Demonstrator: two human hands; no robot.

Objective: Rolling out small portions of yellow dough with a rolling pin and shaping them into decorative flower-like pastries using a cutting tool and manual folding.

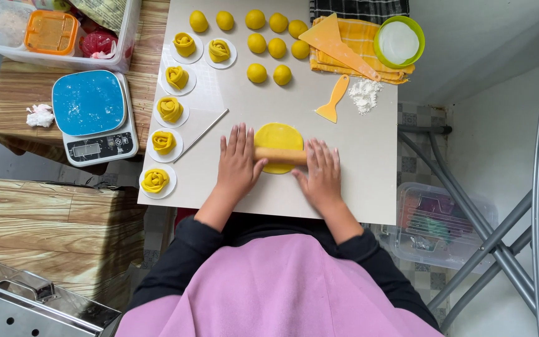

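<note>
A flat round of yellow dough point(277, 136) lies on the white board point(357, 175). A wooden rolling pin point(280, 155) rests across its near half. My left hand point(238, 163) lies flat on the pin's left end, fingers spread. On the pin's right end my right hand point(320, 175) presses the same way. Several yellow dough balls point(268, 45) sit at the far side of the board. Several rose-shaped dough pieces point(163, 142) on small white discs line the board's left edge.
A thin metal rod point(201, 135) lies left of my hands. Two orange scrapers point(334, 100), a flour pile point(364, 95), a yellow cloth and a green bowl point(398, 41) are at the far right. A blue-topped scale point(93, 116) and a plastic bin stand left.
</note>
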